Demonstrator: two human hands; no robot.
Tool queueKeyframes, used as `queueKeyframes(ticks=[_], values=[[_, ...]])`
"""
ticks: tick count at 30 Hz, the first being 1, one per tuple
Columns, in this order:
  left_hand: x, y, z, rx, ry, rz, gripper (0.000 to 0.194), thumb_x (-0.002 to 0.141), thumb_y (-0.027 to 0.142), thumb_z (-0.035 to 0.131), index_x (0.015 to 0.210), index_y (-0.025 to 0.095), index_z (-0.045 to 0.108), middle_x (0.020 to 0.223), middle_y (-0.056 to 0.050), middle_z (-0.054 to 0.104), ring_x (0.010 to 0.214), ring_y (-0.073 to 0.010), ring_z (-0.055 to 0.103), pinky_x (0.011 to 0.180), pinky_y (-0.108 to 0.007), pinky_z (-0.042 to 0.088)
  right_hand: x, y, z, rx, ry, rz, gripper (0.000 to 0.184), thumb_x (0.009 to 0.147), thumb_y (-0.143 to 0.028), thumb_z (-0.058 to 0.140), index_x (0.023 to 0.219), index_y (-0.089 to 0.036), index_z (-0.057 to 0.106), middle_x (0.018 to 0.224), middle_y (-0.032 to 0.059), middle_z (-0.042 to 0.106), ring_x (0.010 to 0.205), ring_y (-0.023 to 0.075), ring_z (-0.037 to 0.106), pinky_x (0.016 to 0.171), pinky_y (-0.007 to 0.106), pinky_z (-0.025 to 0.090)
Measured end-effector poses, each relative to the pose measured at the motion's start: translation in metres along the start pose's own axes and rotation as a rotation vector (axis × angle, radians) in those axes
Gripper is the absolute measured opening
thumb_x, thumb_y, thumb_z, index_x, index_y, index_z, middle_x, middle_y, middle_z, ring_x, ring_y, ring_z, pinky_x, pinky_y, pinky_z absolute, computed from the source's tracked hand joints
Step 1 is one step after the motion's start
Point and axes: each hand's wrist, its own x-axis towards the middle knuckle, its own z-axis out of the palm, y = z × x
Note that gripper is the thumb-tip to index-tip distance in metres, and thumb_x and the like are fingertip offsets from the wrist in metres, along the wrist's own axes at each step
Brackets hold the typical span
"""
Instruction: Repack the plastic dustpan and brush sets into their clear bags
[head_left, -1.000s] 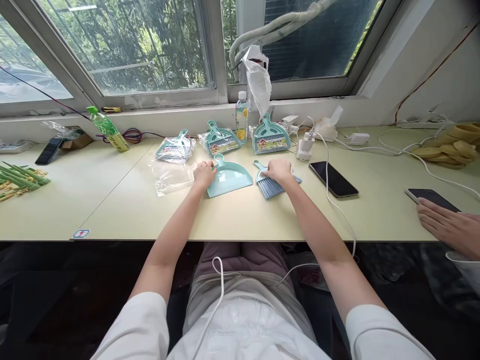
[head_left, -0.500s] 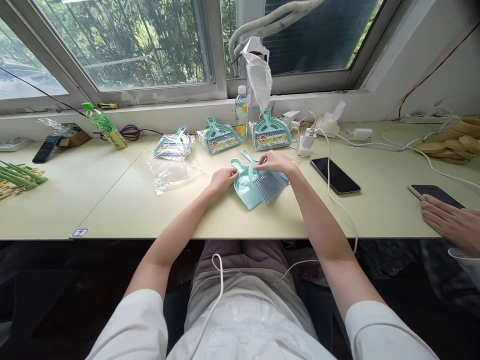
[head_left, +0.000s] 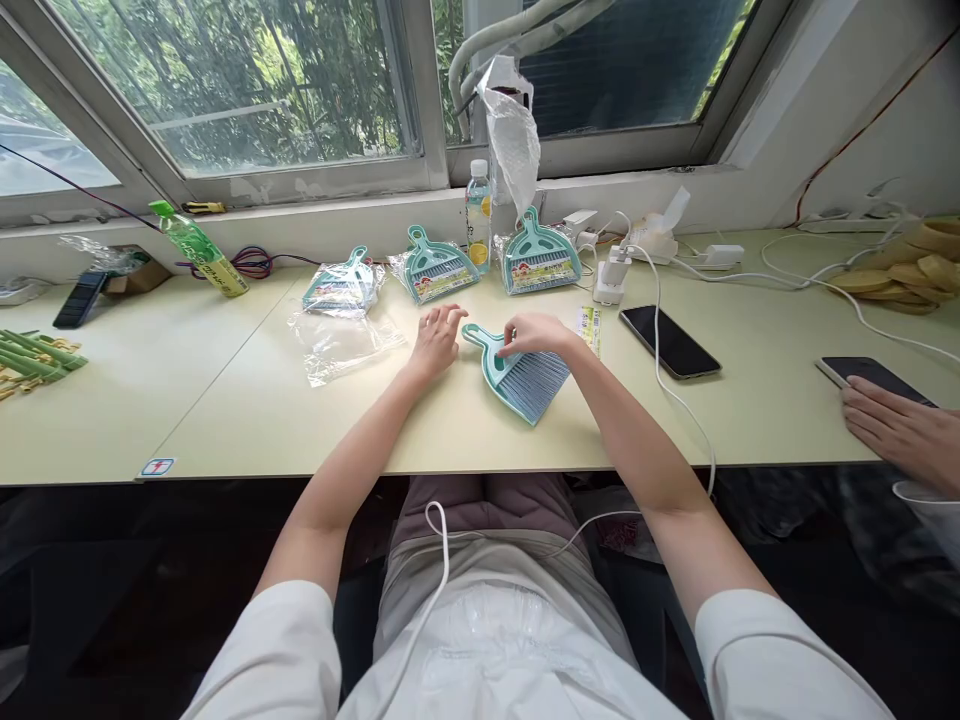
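A small hand brush (head_left: 534,384) with grey bristles lies over a mint-green dustpan (head_left: 474,333), their handles lined up. My right hand (head_left: 536,334) pinches the brush near the base of its handle. Just left of the dustpan's handle is my left hand (head_left: 439,340), fingers apart and holding nothing. A printed label card (head_left: 590,326) lies on the table by my right wrist. Left of my left hand is a clear plastic bag (head_left: 337,350), flattened on the table. Most of the dustpan's tray is hidden under the brush.
Wrapped brush-and-dustpan sets (head_left: 439,272) stand along the back, near a water bottle (head_left: 478,215). A green bottle (head_left: 199,248) leans at the left. Right of me are a phone (head_left: 670,342), a white charger (head_left: 611,275) with cables, and another person's hand (head_left: 900,425) on a second phone (head_left: 885,380).
The brush has moved down over the dustpan and now lines up with it. My left hand has let go of the dustpan's handle and shifted left, its fingers opening.
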Motion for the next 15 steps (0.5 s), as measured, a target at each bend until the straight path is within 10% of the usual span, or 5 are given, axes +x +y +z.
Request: queueKeyframes(ticks=[5,15], values=[[0.003,-0.002,0.004,0.000,-0.041,0.233,0.048,0.086,0.010,0.044,0.131,0.021,0.055,0.148,-0.008,0.048,0.138,-0.0250,0.041,0.123,-0.045,0.024,0.008,-0.001,0.010,0.027,0.026,-0.018,0.033,0.079,-0.052,0.068,0.097,-0.025,0.073,0.103,0.0024,0.073,0.092,0.0196,0.064,0.064,0.026,0.037],[0.009,-0.017,0.004,-0.194,-0.114,0.258,0.042,0.089,0.013,0.040,0.120,0.021,0.067,0.128,-0.008,0.066,0.131,-0.0211,0.054,0.130,-0.051,0.015,0.012,-0.002,0.017,0.157,0.031,-0.049,0.032,0.082,-0.052,0.067,0.095,-0.023,0.068,0.103,0.0000,0.072,0.089,0.0158,0.062,0.064,0.024,0.035]])
